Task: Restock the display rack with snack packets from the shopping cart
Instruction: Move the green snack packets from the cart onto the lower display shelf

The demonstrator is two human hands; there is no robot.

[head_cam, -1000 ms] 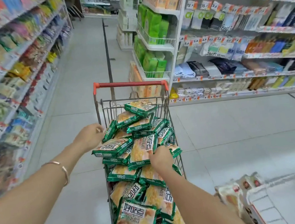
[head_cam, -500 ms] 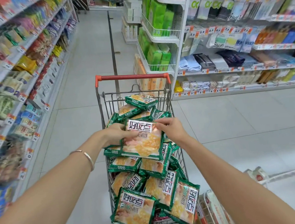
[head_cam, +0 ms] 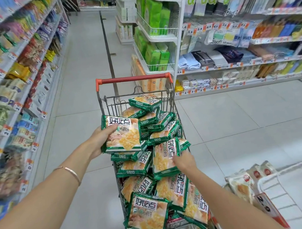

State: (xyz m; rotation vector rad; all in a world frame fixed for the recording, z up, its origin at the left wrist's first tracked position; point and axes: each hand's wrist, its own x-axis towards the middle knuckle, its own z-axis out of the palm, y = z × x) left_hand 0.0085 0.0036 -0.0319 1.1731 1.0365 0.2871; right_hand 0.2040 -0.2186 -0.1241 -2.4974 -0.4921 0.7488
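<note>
- Above the shopping cart [head_cam: 132,78], the left hand [head_cam: 97,140] curls its fingers round one green snack packet [head_cam: 124,134], held over the heap.
- Right hand [head_cam: 184,161] fingers pinch a second packet [head_cam: 164,160], lower right, on the heap.

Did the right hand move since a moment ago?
Yes. The right hand came nearer the person, away from the cart's red handle, onto another packet.

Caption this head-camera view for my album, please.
Left hand holds a green snack packet over the heaped cart; right hand touches another packet.
</note>
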